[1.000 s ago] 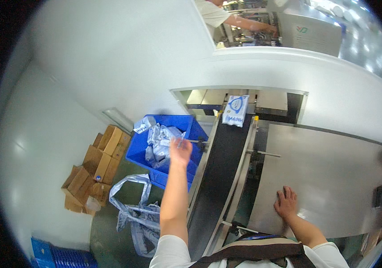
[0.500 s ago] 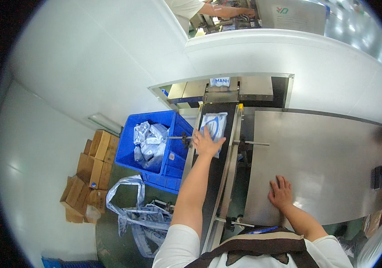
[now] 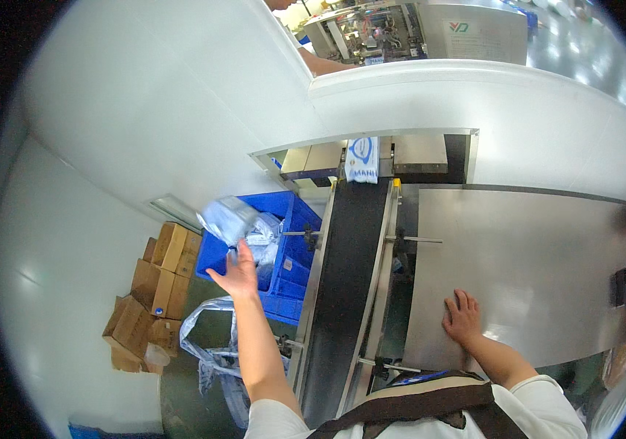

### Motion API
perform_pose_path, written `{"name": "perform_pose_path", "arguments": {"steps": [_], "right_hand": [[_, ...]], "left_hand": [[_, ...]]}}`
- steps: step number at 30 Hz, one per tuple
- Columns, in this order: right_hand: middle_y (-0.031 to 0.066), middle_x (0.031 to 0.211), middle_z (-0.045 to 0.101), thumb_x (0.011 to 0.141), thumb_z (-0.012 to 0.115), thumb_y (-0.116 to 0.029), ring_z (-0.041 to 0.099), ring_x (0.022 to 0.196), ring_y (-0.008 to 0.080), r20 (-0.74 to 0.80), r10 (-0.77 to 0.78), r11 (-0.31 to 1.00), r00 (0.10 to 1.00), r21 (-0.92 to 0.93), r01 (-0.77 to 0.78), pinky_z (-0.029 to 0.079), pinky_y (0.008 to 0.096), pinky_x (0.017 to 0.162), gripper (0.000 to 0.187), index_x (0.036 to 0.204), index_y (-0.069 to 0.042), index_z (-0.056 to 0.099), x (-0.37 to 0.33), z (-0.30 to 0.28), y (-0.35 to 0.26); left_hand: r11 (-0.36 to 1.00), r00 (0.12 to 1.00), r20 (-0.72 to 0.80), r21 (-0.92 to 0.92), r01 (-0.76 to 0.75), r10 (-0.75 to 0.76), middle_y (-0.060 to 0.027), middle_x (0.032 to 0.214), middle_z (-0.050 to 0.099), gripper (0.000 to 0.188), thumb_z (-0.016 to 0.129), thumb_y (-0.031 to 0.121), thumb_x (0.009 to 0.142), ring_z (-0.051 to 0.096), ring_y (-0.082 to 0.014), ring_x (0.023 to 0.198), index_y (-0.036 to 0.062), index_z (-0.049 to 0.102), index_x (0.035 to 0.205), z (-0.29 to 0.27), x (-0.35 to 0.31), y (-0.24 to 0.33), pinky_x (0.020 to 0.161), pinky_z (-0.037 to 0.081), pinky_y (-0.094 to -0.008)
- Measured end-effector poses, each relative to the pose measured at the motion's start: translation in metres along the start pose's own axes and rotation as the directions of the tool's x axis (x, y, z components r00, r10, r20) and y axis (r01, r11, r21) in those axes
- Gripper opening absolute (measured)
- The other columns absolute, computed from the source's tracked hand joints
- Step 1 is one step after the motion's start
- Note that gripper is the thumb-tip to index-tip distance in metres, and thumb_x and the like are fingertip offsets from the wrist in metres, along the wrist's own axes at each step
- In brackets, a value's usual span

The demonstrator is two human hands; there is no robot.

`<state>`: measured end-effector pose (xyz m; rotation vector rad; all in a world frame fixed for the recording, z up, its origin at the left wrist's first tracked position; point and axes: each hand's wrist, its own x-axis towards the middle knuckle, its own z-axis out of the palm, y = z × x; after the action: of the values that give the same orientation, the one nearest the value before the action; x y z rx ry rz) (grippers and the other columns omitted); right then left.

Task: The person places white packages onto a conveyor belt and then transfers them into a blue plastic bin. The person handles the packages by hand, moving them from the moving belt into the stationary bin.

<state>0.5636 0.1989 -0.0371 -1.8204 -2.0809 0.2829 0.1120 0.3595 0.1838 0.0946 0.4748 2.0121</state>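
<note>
We see the left hand [image 3: 236, 272] spread open above the blue crate [image 3: 295, 252], a blurred pale packet [image 3: 226, 219] loose just past its fingertips over the crate. The right hand [image 3: 462, 319] lies flat, holding nothing, on the steel table [image 3: 533, 271] beside the black conveyor belt [image 3: 346, 285], where another packet [image 3: 362, 159] rides.

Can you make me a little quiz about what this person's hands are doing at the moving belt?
1. True or false: the right hand lies flat on the metal table.
2. Where is the blurred pale packet?
A. lying on the belt
B. just above the left hand, over the blue crate
C. under the right hand
3. Fill in: at the far end of the black belt lies another ____.

Key: 1 true; 2 B; 3 packet.
</note>
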Motion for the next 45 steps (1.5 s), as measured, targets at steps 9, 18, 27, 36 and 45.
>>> {"name": "perform_pose_path", "arguments": {"steps": [9,18,27,36,45], "right_hand": [[0.0156,0.127,0.039,0.070,0.057,-0.023,0.034,0.119,0.0344,-0.070,-0.026,0.999,0.997,-0.020,0.025,0.030,0.0487,0.096,0.038,0.106,-0.012,0.054,0.002,-0.002,-0.004],[0.0143,0.130,0.038,0.067,0.061,-0.025,0.032,0.122,0.0331,-0.024,-0.001,1.000,1.000,-0.006,0.001,0.031,0.0486,0.094,0.043,0.109,-0.016,0.055,0.000,-0.005,-0.002],[0.0162,0.130,0.036,0.067,0.062,-0.025,0.032,0.121,0.0336,-0.025,-0.031,1.000,0.999,-0.005,0.030,0.030,0.0477,0.094,0.047,0.113,-0.016,0.054,0.004,-0.002,-0.003],[0.0166,0.130,0.035,0.070,0.059,-0.022,0.030,0.122,0.0366,0.029,-0.001,1.000,1.000,0.012,0.001,0.027,0.0490,0.099,0.045,0.113,-0.011,0.050,0.005,-0.005,-0.004],[0.0188,0.126,0.038,0.069,0.056,-0.019,0.033,0.120,0.0381,-0.044,-0.042,0.999,0.998,-0.011,0.041,0.027,0.0504,0.098,0.043,0.110,-0.009,0.049,0.000,0.000,-0.005]], "left_hand": [[0.058,0.968,0.209,0.978,-0.202,-0.142,-0.0082,0.096,0.059,0.039,0.064,0.031,0.079,0.055,-0.0198,0.084,0.0059,0.056,0.108,-0.064,0.034,-0.134,0.075,0.045,-0.0332],[-0.740,0.841,0.485,0.470,-0.482,-0.239,-0.0318,0.136,0.024,0.093,0.067,0.058,0.066,0.020,-0.0469,0.127,0.0047,0.031,0.134,-0.045,0.007,-0.238,0.102,0.022,-0.0525],[-0.491,0.925,0.205,0.799,-0.348,-0.321,-0.0284,0.130,0.036,0.095,0.072,0.039,0.058,0.040,-0.0404,0.117,0.0126,0.028,0.138,-0.089,-0.008,-0.159,0.098,0.034,-0.0440],[0.734,0.769,0.091,0.388,0.558,-0.633,-0.0134,0.127,0.049,0.077,0.055,0.034,0.062,0.049,-0.0305,0.115,0.0067,0.039,0.132,-0.090,-0.111,-0.039,0.098,0.036,-0.0445],[0.914,0.875,0.269,0.186,0.362,-0.401,-0.0117,0.132,0.045,0.082,0.054,0.038,0.055,0.045,-0.0352,0.118,0.0122,0.042,0.132,-0.097,-0.113,-0.002,0.100,0.035,-0.0497]]}}
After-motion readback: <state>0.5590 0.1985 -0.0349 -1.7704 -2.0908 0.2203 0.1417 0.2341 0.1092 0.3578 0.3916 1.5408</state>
